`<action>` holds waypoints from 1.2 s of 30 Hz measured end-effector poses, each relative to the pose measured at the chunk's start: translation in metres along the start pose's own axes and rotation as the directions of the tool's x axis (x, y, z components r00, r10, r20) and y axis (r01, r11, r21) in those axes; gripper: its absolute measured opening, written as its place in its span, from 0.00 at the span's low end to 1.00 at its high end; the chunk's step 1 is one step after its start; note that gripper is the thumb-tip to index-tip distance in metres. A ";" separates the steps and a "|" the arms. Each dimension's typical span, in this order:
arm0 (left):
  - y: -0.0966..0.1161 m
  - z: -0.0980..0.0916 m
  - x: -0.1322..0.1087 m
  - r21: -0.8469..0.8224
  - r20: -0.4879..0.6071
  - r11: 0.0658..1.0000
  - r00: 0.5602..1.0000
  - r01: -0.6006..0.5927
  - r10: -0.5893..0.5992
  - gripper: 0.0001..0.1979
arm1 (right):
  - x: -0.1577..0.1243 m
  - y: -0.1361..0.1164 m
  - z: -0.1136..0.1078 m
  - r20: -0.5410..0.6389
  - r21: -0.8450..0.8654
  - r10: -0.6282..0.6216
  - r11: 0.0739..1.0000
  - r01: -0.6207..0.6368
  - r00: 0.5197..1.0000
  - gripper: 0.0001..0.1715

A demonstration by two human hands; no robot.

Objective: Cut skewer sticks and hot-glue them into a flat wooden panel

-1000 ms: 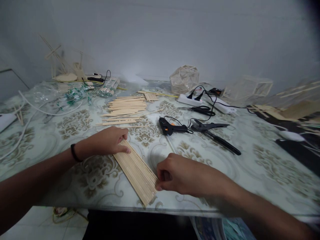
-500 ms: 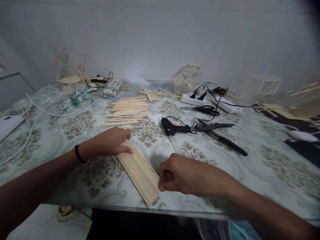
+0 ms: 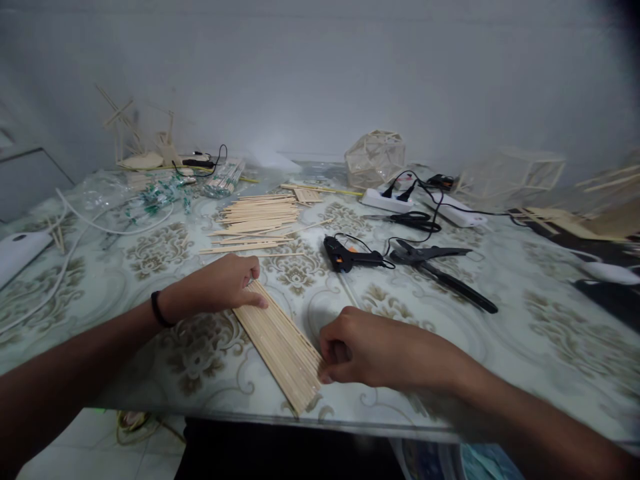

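Observation:
A flat row of thin bamboo sticks (image 3: 280, 347) lies diagonally on the patterned table (image 3: 165, 360), near its front edge. My left hand (image 3: 220, 283) presses its fingertips on the row's far end. My right hand (image 3: 370, 350), fingers curled, touches the row's near right side. A black band circles my left wrist.
A loose pile of sticks (image 3: 257, 220) lies behind the row. A black glue gun (image 3: 345, 257), black shears (image 3: 440, 267), scissors (image 3: 413, 220) and a white power strip (image 3: 387, 200) sit at the right. A stick polyhedron (image 3: 375, 157) and other stick frames stand at the back.
Both hands stay on the row of sticks. The view has shifted slightly, so everything sits a little further right in the picture.

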State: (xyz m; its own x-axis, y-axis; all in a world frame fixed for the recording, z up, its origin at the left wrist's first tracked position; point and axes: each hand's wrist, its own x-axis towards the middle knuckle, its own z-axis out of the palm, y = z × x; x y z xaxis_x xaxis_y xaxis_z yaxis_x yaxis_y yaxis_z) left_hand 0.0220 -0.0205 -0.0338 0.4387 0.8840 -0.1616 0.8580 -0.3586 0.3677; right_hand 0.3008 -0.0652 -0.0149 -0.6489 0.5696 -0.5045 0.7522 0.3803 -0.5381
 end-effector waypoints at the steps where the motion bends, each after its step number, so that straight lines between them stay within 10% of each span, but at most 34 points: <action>1: 0.001 0.000 0.000 -0.007 0.004 1.000 1.000 0.008 -0.008 0.22 | 0.000 0.000 0.000 -0.001 0.000 0.000 1.000 0.000 1.000 0.12; 22: -0.011 0.005 0.008 -0.119 0.025 0.993 1.000 0.001 0.002 0.26 | 0.000 -0.003 -0.002 -0.001 -0.020 -0.008 1.000 0.008 1.000 0.09; 36: 0.018 -0.001 -0.005 0.122 -0.066 0.976 0.982 0.182 -0.175 0.20 | 0.002 0.003 0.001 -0.007 -0.020 -0.029 0.999 0.029 1.000 0.10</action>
State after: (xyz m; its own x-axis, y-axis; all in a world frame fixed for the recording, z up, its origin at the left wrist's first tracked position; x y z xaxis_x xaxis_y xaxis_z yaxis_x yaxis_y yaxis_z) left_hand 0.0346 -0.0312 -0.0254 0.2636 0.9508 -0.1627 0.9495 -0.2259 0.2178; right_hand 0.3012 -0.0634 -0.0179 -0.6694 0.5637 -0.4840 0.7355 0.4107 -0.5389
